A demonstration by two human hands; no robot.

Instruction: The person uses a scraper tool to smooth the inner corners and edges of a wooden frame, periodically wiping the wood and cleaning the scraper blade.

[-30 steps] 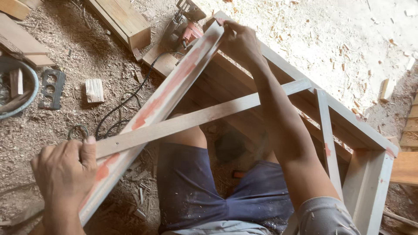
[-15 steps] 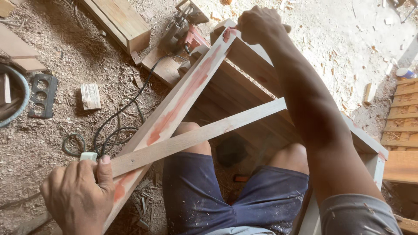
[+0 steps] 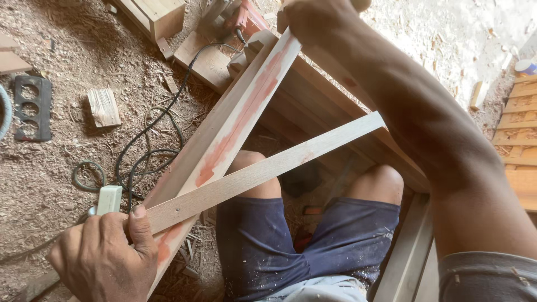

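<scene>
- Left hand (image 3: 103,260), lower left of frame: clamped on near end of thin pale wooden slat (image 3: 268,168).
- Right hand (image 3: 313,19), top centre: gripping far end of wide red-stained wooden board (image 3: 240,120).
- Slat crosses the board diagonally, over the knees.
- Black cable (image 3: 151,145) coiled on sawdust, left.

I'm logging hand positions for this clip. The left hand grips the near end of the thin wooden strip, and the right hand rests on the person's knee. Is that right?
Not quite. The head view shows the right hand at the far end of the red-streaked board, not on a knee; both knees are bare of hands. The left hand does grip the near end of the thin wooden strip.
</scene>
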